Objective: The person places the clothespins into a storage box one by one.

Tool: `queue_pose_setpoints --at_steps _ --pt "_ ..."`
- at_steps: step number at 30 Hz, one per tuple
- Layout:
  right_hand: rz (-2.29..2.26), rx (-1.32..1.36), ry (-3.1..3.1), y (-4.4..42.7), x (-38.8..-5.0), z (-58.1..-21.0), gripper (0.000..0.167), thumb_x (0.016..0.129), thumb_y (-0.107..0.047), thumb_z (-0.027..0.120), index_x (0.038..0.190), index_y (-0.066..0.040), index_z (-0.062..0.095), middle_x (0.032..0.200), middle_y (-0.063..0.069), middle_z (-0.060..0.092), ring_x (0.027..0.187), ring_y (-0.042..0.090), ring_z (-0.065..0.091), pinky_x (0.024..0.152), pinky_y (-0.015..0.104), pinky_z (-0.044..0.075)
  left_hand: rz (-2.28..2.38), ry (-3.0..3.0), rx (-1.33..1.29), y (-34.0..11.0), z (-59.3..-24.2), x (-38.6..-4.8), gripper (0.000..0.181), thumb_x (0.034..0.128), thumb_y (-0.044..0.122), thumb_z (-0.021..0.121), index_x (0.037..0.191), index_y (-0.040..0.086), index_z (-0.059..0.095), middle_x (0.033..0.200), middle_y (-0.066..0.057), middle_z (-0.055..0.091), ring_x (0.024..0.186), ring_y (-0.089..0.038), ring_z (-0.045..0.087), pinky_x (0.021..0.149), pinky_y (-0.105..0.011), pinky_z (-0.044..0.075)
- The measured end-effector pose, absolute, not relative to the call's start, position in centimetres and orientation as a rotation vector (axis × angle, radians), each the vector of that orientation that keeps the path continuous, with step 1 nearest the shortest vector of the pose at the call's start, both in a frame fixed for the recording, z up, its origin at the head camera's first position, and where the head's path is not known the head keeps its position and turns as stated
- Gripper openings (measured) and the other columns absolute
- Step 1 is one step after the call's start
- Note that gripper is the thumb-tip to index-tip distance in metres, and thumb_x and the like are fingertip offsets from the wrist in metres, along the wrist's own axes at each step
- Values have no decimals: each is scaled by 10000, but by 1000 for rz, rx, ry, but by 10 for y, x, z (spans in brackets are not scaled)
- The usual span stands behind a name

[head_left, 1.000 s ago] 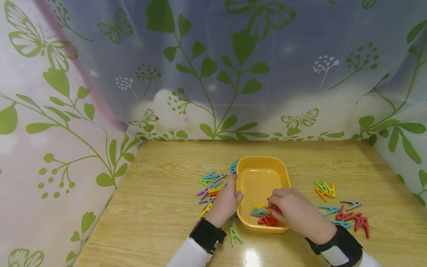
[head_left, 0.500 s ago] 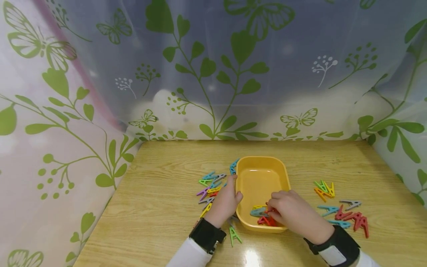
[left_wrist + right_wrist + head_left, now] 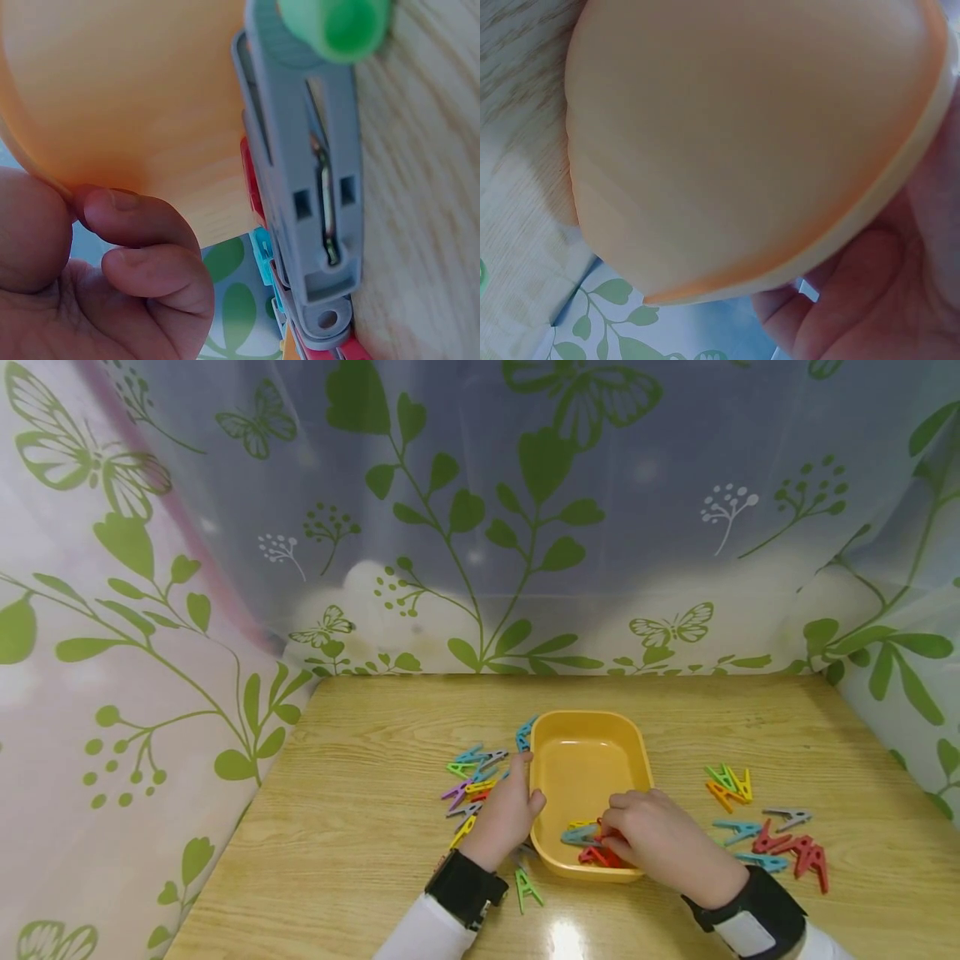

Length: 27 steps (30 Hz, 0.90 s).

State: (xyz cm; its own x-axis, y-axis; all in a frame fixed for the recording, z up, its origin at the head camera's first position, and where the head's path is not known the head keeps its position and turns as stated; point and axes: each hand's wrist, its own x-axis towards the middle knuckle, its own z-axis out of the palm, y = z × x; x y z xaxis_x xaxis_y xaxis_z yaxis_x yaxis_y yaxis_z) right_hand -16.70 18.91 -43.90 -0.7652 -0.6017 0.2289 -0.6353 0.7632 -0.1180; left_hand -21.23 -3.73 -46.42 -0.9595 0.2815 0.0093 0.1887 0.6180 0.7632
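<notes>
A yellow plastic basin (image 3: 585,768) stands on the wooden table. My left hand (image 3: 506,818) pinches its left rim between thumb and fingers; the left wrist view shows the fingertips (image 3: 124,214) curled at that rim. My right hand (image 3: 660,839) reaches over the right front rim, fingers curled, with a bit of a red clothespin (image 3: 602,828) showing at the fingertips. Below them in the basin lie a blue clothespin (image 3: 579,836), red clothespins (image 3: 596,857) and a yellow one partly hidden. In the right wrist view the basin wall (image 3: 742,150) hides the fingertips.
Left of the basin is a mixed heap of clothespins (image 3: 468,789), partly behind the left hand. A green clothespin (image 3: 527,890) lies in front. To the right are an orange, yellow and green group (image 3: 729,787) and red clothespins (image 3: 806,853) with blue and grey ones.
The right hand has sunk slightly lower in the basin, and the red clothespin at its fingertips has shifted a little. The left hand keeps its grip on the rim.
</notes>
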Motion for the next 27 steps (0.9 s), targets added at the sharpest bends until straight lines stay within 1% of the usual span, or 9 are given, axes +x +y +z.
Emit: queue_pose_setpoints --at_steps 17,21,27 --pt "283 957 -2790 192 -166 -437 165 821 -241 874 793 -241 711 753 -154 554 646 8 486 609 256 367 1271 2726 412 -37 -465 -212 554 1037 75 542 1541 44 315 590 29 362 445 -116 379 452 -238 336" --pt "285 931 -2761 194 -166 -435 160 829 -245 868 800 -241 711 771 -143 565 640 2 496 610 268 394 1271 2725 414 -38 -465 -212 555 1037 74 541 1542 43 314 589 27 362 442 -118 379 450 -240 337" --pt "262 777 -2677 201 -170 -430 126 844 -215 856 840 -177 736 776 -82 583 667 70 520 622 316 448 1263 2728 416 -38 -464 -212 554 1040 76 543 1542 39 312 594 26 372 447 -117 392 452 -239 343"
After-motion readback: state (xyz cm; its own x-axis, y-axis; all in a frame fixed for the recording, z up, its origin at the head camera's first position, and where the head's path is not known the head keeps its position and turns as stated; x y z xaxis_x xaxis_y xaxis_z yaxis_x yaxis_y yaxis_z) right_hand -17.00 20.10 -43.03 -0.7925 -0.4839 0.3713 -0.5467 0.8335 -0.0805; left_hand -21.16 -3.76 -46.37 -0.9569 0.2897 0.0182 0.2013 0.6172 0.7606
